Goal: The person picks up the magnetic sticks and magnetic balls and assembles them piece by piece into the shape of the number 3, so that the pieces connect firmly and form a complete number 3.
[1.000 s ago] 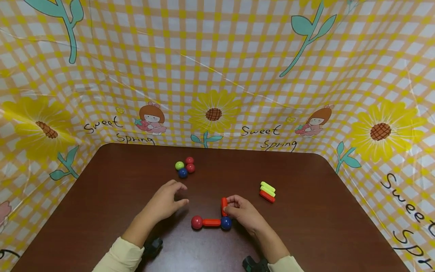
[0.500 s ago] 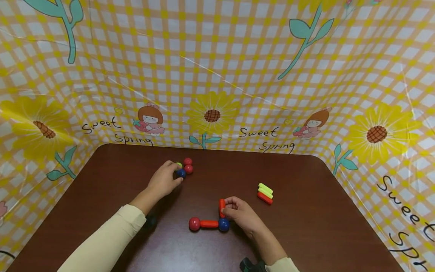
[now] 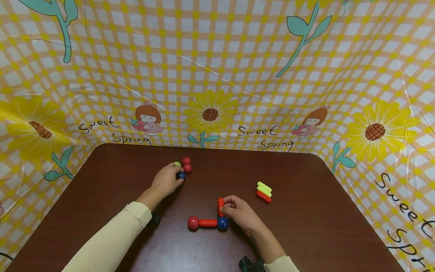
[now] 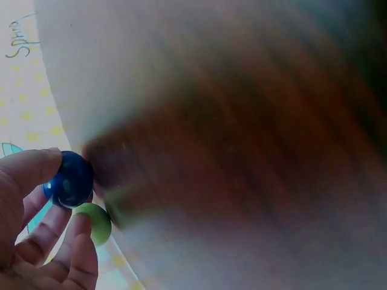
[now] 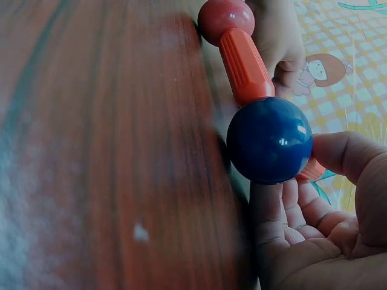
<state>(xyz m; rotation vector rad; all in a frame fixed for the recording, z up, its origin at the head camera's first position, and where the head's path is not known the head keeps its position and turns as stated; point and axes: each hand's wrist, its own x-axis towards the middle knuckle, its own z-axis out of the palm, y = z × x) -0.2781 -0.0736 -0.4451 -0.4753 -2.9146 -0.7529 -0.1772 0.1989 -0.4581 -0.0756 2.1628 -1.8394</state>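
Observation:
My left hand (image 3: 165, 180) pinches a blue ball (image 4: 74, 181) between thumb and fingers at the back left of the table. Right beside that ball is a green ball (image 4: 97, 225), partly behind the fingers. With thumb and fingertips, my right hand (image 3: 239, 212) grips a red stick (image 3: 221, 206), which joins a second blue ball (image 3: 222, 223). From this ball another red stick (image 3: 208, 223) runs left to a red ball (image 3: 193, 223). In the right wrist view, the joined blue ball (image 5: 269, 141) hides most of the gripped stick.
Two loose red balls (image 3: 187, 168) lie just right of my left hand. Farther right, two yellow-green sticks (image 3: 264, 187) and a red stick (image 3: 263, 196) lie side by side. A checked cloth (image 3: 210, 56) rises behind the dark brown table (image 3: 299, 226).
My left hand has moved forward and left to the loose balls and taken hold of the blue one. My right hand stays at the upright red stick.

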